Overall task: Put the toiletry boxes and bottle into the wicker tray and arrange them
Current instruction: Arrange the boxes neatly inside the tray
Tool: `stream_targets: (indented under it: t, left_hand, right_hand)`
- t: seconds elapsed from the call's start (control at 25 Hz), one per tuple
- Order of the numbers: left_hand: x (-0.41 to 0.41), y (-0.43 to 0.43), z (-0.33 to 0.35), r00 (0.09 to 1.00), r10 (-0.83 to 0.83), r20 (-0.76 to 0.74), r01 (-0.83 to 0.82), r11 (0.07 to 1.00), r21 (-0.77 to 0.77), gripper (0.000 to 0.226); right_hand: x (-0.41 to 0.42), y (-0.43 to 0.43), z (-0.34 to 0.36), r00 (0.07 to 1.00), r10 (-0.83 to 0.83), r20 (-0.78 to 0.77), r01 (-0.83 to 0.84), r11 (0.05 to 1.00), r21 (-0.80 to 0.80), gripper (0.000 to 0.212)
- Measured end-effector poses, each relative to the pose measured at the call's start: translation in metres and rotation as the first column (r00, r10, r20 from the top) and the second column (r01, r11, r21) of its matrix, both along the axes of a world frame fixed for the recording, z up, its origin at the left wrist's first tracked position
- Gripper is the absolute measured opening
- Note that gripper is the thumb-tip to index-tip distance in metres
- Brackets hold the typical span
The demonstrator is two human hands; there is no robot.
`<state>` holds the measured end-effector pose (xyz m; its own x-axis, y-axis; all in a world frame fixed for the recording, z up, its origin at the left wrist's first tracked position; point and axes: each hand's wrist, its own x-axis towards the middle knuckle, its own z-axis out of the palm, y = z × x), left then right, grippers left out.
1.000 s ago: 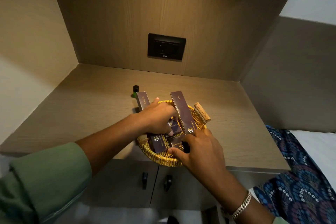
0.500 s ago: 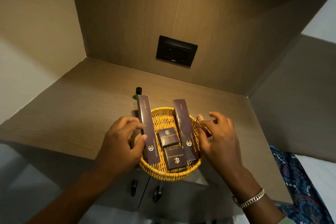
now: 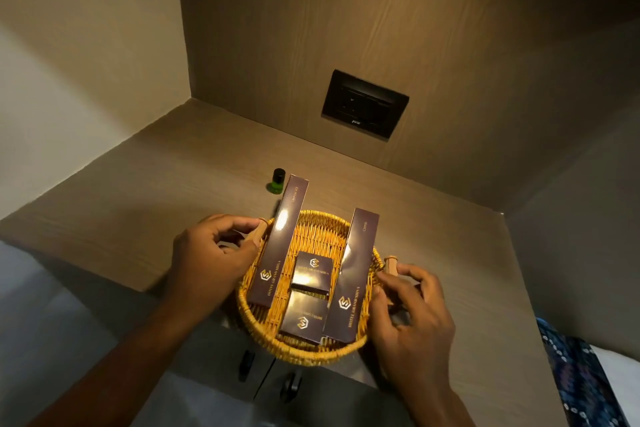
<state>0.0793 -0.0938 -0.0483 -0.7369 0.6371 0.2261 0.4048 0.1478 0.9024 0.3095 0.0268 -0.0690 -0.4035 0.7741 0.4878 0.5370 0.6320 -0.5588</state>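
Wood-grain bench (image 3: 145, 204) carried the wicker tray (image 3: 304, 348), four toiletry boxes inside; left hand (image 3: 207, 255) and right hand (image 3: 412, 308) gripped its wooden handles. Green bottle (image 3: 277, 180) stood outside, likely next.

Round yellow wicker tray (image 3: 304, 348) holds four flat dark-purple gold-logo cardboard boxes (image 3: 313, 274); small green black-capped bottle (image 3: 276, 181) stands upright behind it.

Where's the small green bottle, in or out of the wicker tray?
Out. The small green bottle stands upright on the wooden shelf, behind the wicker tray.
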Motion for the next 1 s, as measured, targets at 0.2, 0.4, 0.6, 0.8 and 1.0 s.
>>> stream_targets:
  t: [0.2,0.4,0.6,0.8,1.0]
  left_hand:
    - [-0.015,0.006,0.004,0.997,0.021,0.069,-0.021,1.0,0.004,0.019]
    - [-0.027,0.014,0.01,0.981,-0.008,0.196,0.026,0.996,-0.09,0.017]
    - [-0.028,0.021,0.017,0.963,0.062,0.261,-0.03,0.992,-0.126,0.009]
    - [-0.031,0.014,0.018,0.987,-0.031,0.155,0.06,0.981,-0.185,0.014]
    - [-0.034,0.01,0.02,0.992,-0.06,0.111,0.083,0.973,-0.214,0.012]
  right_hand:
    - [-0.015,0.009,0.023,0.996,0.018,0.085,-0.01,0.996,-0.089,0.01]
    - [-0.102,0.055,0.09,0.957,0.283,0.061,-0.286,0.957,0.05,0.013]
    - [-0.237,0.085,0.109,0.737,0.485,0.471,-0.408,0.875,-0.262,0.028]
    - [-0.277,0.101,0.082,0.492,0.435,0.755,-0.256,0.9,-0.352,0.03]
    - [-0.272,0.105,0.091,0.55,0.402,0.732,-0.297,0.913,-0.279,0.017]
